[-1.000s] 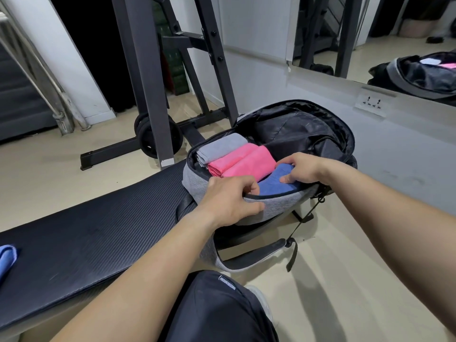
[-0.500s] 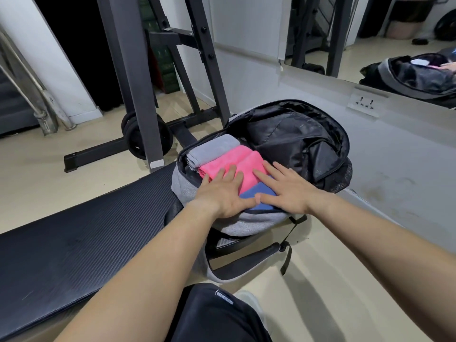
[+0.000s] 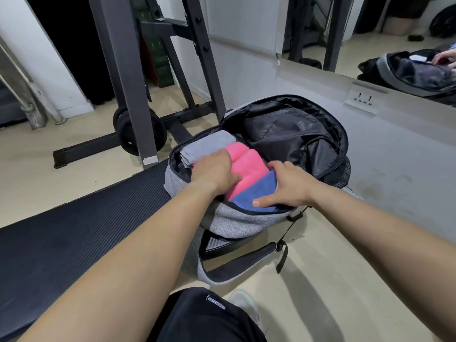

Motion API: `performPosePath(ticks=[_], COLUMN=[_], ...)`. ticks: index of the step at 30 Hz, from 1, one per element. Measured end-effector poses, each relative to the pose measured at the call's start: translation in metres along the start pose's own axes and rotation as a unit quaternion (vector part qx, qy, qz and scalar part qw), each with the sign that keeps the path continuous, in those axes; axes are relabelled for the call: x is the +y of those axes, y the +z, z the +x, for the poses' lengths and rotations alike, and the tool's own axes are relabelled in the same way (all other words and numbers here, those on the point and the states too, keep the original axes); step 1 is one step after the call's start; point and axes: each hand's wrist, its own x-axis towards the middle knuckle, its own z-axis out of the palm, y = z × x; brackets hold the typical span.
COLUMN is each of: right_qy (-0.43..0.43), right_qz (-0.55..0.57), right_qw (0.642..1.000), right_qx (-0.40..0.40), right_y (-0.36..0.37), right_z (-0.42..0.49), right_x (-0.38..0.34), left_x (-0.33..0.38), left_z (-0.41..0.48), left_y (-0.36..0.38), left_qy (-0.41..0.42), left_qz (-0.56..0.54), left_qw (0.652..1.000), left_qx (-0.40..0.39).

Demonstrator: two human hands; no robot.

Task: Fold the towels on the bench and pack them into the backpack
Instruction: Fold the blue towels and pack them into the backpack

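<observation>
The grey backpack point(image 3: 234, 223) lies open on the end of the black bench point(image 3: 74, 243), its lid flipped back. Three folded towels sit side by side inside: a grey towel point(image 3: 209, 144) at the far left, a pink towel point(image 3: 251, 166) in the middle and a blue towel point(image 3: 256, 191) nearest me. My left hand point(image 3: 214, 169) presses on the pink towel next to the grey one, fingertips dug into the cloth. My right hand point(image 3: 286, 186) lies spread on the blue towel, thumb along its near edge, fingers past its far edge.
A dark steel rack point(image 3: 123, 77) with a weight plate point(image 3: 140, 132) stands just behind the bench. A wall mirror point(image 3: 370, 33) at the right reflects the bag. The backpack's straps point(image 3: 246, 255) hang off the bench end over the beige floor. My black shorts point(image 3: 209, 317) are at the bottom.
My left hand slid left from the blue and pink towels toward the grey one. My right hand shifted right on the blue towel, uncovering more of it.
</observation>
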Motion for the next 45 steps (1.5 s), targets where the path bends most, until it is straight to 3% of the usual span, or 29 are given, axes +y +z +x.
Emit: performPosePath(ticks=[5, 10, 12, 16, 19, 21, 23, 25, 27, 30, 33, 38, 45], right_qy=[0.016, 0.038, 0.046, 0.045, 0.038, 0.026, 0.012, -0.013, -0.068, -0.116, -0.097, -0.079, -0.077], right_qz=[0.013, -0.017, -0.021, -0.019, -0.009, -0.012, -0.043, -0.094, -0.152, -0.149, -0.092, -0.102, -0.113], right_qw=[0.999, 0.996, 0.995, 0.996, 0.997, 0.996, 0.996, 0.995, 0.986, 0.981, 0.991, 0.992, 0.99], right_qx=[-0.026, -0.081, -0.09, -0.076, -0.071, -0.084, -0.072, -0.038, -0.009, -0.032, -0.03, 0.007, 0.023], right_y=[-0.006, -0.012, -0.013, -0.01, -0.008, -0.006, -0.006, -0.005, -0.001, 0.013, 0.027, 0.036, 0.044], right_z=[0.003, 0.004, 0.005, 0.01, 0.016, 0.017, 0.016, 0.013, 0.01, 0.007, 0.001, -0.003, 0.012], right_x=[-0.004, -0.002, -0.002, -0.007, -0.008, -0.008, -0.008, -0.014, -0.023, -0.033, -0.03, -0.031, -0.034], left_x=[0.002, 0.005, 0.007, 0.012, 0.014, 0.009, 0.001, -0.005, -0.011, -0.015, -0.017, -0.026, -0.028], left_z=[0.01, 0.016, 0.016, 0.01, 0.003, 0.001, 0.001, 0.0, -0.002, -0.001, -0.003, -0.002, 0.001], left_y=[-0.001, 0.006, 0.008, 0.012, 0.008, 0.006, 0.004, 0.004, 0.006, 0.008, 0.004, 0.003, 0.011], left_qy=[0.054, 0.024, 0.02, 0.103, 0.14, 0.165, 0.157, 0.141, 0.127, 0.133, 0.146, 0.145, 0.128], left_qz=[-0.067, -0.204, -0.21, 0.031, 0.239, 0.257, 0.174, 0.082, 0.042, 0.055, 0.05, 0.085, 0.04], left_qw=[0.996, 0.977, 0.977, 0.994, 0.949, 0.936, 0.963, 0.986, 0.989, 0.983, 0.978, 0.974, 0.978], left_qx=[-0.034, -0.049, -0.036, 0.035, 0.148, 0.178, 0.132, 0.031, -0.057, -0.113, -0.141, -0.154, -0.161])
